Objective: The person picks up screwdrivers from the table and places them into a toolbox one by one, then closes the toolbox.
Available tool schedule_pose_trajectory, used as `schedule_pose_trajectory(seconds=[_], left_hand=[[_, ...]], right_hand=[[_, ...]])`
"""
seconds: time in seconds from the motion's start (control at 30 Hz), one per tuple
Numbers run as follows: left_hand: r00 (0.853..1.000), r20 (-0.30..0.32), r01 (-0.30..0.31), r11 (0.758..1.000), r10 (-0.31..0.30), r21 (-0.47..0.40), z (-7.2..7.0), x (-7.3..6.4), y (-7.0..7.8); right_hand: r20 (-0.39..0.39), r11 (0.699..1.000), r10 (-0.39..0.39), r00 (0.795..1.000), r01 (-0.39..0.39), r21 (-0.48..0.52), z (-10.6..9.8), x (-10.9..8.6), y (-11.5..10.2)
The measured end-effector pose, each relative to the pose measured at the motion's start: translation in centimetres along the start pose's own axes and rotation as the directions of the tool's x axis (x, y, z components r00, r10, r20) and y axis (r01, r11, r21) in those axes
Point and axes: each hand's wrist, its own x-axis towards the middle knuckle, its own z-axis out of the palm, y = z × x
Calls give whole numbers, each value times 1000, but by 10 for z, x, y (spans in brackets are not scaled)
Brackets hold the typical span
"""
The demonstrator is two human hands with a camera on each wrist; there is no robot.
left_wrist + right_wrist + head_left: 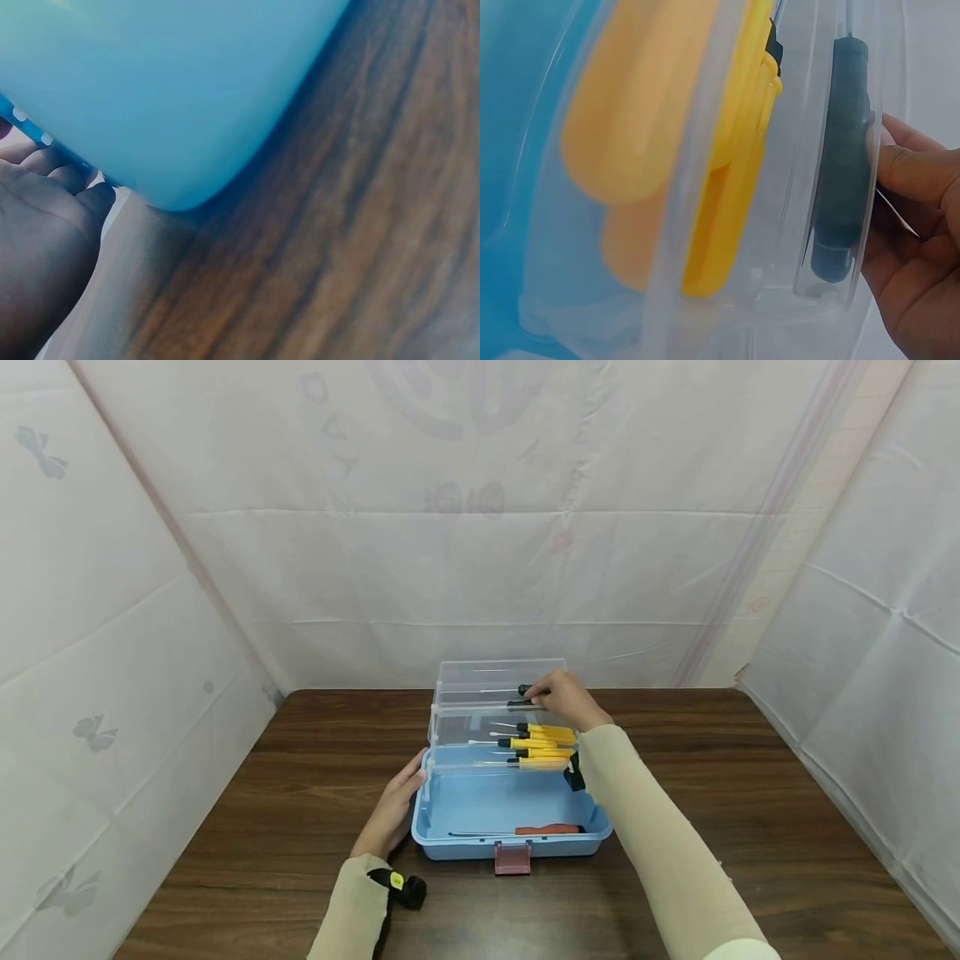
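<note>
An opened light blue toolbox (465,802) with clear fold-out trays (450,727) stands on the table. My left hand (393,806) grips its left rim; the left wrist view shows those fingers (71,176) at the rim beside the blue wall (187,112). Over the top tray, my right hand (566,697) pinches a black-handled screwdriver (524,690), its thin shaft pointing left. Another dark handle (516,703) lies just below it. In the right wrist view, a dark screwdriver handle (844,150) shows through the clear tray wall, with the right hand (922,232) behind it.
Several yellow-handled screwdrivers (536,743) lie in the lower clear trays. A red-handled screwdriver (547,829) rests on the box floor near the front. A pinkish latch (512,858) hangs from the front. White sheets (375,568) enclose the wooden table (300,827).
</note>
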Motion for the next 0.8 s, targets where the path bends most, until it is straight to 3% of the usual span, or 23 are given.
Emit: schedule_pose_trajectory(seconds=[0.53, 0.8], left_hand=[[1000, -3, 9, 1000, -9, 10, -2, -1, 0], [1000, -1, 16, 1000, -16, 19, -3, -1, 1]], right_hand=[[-14, 1000, 9, 1000, -8, 12, 3, -3, -2], [-44, 999, -32, 999, 32, 2, 6, -3, 2]])
